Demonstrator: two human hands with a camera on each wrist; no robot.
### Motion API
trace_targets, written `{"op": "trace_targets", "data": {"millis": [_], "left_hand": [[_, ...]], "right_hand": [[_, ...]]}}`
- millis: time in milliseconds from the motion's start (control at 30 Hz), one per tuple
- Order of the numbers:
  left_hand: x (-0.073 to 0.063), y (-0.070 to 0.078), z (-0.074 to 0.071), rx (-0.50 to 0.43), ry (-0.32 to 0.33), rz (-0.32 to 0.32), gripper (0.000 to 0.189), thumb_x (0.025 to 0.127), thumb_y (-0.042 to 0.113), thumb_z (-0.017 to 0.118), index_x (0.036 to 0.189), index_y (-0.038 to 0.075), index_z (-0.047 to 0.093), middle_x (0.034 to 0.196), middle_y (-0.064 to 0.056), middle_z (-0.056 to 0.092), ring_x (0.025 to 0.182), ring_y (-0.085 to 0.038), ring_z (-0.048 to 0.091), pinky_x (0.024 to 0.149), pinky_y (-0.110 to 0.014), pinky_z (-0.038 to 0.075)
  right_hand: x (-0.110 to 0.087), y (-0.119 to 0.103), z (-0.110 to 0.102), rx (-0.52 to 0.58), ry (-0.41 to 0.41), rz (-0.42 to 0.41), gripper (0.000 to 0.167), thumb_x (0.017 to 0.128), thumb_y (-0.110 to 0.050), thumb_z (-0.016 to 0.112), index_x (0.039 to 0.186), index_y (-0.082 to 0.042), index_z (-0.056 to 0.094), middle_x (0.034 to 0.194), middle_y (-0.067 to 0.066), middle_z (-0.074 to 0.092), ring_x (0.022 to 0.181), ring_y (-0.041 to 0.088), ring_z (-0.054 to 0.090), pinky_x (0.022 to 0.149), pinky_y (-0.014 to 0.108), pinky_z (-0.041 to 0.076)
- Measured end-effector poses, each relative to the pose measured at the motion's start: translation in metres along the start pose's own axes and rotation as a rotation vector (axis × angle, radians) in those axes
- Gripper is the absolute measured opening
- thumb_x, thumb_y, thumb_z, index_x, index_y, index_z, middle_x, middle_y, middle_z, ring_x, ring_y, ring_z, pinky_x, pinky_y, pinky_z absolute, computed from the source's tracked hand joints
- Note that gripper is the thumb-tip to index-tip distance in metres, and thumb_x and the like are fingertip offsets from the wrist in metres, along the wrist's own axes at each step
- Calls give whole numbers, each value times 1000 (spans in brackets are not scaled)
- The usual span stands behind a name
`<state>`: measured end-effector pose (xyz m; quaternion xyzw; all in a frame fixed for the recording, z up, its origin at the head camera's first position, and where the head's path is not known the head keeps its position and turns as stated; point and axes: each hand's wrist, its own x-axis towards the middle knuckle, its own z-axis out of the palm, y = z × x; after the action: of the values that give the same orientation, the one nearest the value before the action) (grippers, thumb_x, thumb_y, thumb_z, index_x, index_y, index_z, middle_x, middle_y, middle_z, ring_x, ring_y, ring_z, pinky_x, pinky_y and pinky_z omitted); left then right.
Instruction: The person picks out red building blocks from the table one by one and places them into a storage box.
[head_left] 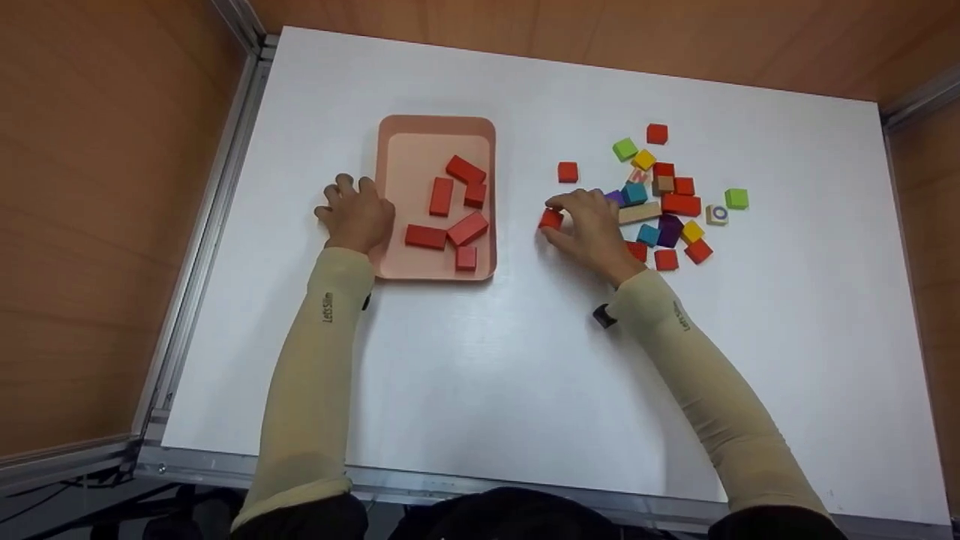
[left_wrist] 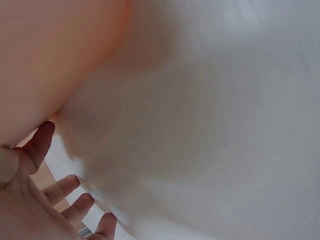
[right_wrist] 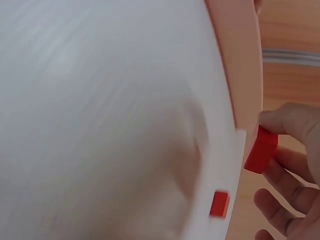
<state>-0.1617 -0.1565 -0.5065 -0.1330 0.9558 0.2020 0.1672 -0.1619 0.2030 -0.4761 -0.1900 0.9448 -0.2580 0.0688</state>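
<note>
Between thumb and fingertips my right hand (head_left: 592, 229) pinches a red block (head_left: 551, 219), just left of the loose pile. In the right wrist view the same red block (right_wrist: 261, 150) shows up close, with the other fingers spread below it. My left hand (head_left: 354, 216) rests at the left side of the pink tray (head_left: 436, 274), fingers loosely spread and holding nothing. The left wrist view shows its thumb against the tray wall (left_wrist: 55, 45) and its fingertips on the table. Several red blocks (head_left: 442, 196) lie inside the tray, mostly toward its right side.
Right of the tray, loose blocks of several colours cluster, among them a green block (head_left: 737, 199), a purple block (head_left: 670, 230) and a wooden plank (head_left: 640, 214). A lone red block (head_left: 568, 172) sits nearer the tray. Wooden panels (head_left: 112, 187) border the white table (head_left: 480, 405).
</note>
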Motion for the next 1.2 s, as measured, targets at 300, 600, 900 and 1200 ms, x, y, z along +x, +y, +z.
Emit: {"op": "trace_targets", "data": {"millis": [300, 600, 900, 1200], "left_hand": [[1, -1, 0, 4, -2, -17, 49, 101, 23, 33, 140, -5, 40, 154, -30, 13, 136, -49, 15, 100, -69, 20], [1, 0, 2, 21, 13, -17, 48, 100, 23, 33, 139, -3, 42, 153, -29, 17, 136, -48, 18, 98, -67, 25], [3, 2, 0, 41, 2, -35, 48, 100, 24, 32, 140, -2, 42, 156, -29, 14, 138, -48, 17, 100, -67, 24], [2, 1, 0, 32, 4, -35, 49, 100, 25, 33, 140, -2, 42, 154, -29, 16, 135, -48, 19, 99, -66, 25]], "right_hand": [[16, -62, 26, 13, -6, -177, 43, 90, -30, 76, 128, -13, 65, 119, 2, 62, 111, 22, 47, 103, 46, 27], [21, -103, 58, 16, -63, -305, 40, 90, -28, 74, 125, -12, 64, 118, 5, 62, 110, 23, 48, 98, 46, 30], [22, -112, 75, -28, -121, -339, 42, 89, -31, 76, 125, -12, 65, 117, 6, 62, 111, 25, 48, 98, 48, 31], [30, -115, 85, -121, -243, -304, 51, 87, -40, 77, 131, -18, 65, 116, 3, 65, 111, 25, 45, 98, 49, 29]]}}
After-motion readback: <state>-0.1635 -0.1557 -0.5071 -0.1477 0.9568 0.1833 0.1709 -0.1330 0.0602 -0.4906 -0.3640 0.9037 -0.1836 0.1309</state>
